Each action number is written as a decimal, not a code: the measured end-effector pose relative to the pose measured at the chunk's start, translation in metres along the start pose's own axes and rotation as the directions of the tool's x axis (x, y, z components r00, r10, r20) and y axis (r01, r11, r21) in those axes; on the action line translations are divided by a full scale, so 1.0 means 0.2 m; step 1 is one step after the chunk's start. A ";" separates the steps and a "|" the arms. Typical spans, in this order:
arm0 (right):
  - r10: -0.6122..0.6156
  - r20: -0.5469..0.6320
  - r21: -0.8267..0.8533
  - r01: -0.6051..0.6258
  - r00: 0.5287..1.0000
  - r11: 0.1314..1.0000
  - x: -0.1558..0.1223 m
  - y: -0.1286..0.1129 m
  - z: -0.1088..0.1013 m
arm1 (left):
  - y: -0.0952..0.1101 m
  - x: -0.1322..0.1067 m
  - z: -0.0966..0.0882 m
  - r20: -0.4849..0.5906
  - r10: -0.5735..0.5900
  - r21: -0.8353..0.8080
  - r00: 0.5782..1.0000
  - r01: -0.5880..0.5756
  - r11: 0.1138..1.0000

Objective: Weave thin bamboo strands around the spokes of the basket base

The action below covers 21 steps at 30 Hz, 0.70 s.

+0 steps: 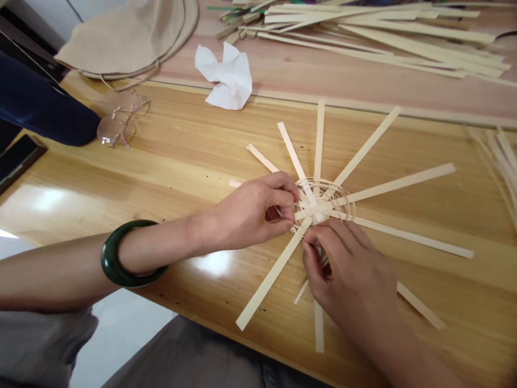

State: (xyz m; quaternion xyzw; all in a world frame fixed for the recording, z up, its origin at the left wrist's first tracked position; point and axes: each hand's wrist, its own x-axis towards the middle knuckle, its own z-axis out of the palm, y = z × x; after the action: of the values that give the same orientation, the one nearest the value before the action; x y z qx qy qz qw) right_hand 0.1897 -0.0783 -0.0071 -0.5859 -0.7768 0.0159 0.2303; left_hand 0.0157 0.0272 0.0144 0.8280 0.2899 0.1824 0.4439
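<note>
A star of flat pale bamboo strips (pixel 365 144) lies on the wooden table, its strips crossing at a hub. Thin round strands (pixel 350 200) circle loosely about that hub. My left hand (pixel 258 207) is closed at the hub's left side, thumb and forefinger pinching at the thin strands. Just below the hub, my right hand (pixel 347 264) is also closed, its fingertips pressed together on the near edge of the weave. What exactly sits between the right fingertips is hidden. A dark green bangle (pixel 111 253) rings my left wrist.
Crumpled white tissue (pixel 232 78) lies beyond the weave. Many loose bamboo strips (pixel 404 37) are piled at the back. Glasses (pixel 117 126), a dark blue cylindrical object (pixel 44 108) and a beige hat-like cloth item (pixel 129 37) occupy the left. Thin strands (pixel 503 156) lie at the right edge.
</note>
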 end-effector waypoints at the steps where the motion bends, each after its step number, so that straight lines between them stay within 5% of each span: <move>1: 0.001 0.000 0.002 -0.001 1.000 1.000 0.00 0.00 0.00 | 0.01 0.00 0.00 0.008 -0.008 0.017 1.000 0.008 1.000; 21: 0.001 0.003 0.018 -0.001 1.000 1.000 0.01 0.00 0.00 | 0.02 0.02 -0.01 0.028 -0.143 -0.050 0.989 0.144 0.988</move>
State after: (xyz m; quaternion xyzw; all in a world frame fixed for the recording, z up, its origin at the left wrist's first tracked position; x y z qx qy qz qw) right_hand 0.1895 -0.0774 -0.0058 -0.5843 -0.7766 0.0242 0.2343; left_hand 0.0191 0.0294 0.0193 0.7954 0.3384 0.1472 0.4807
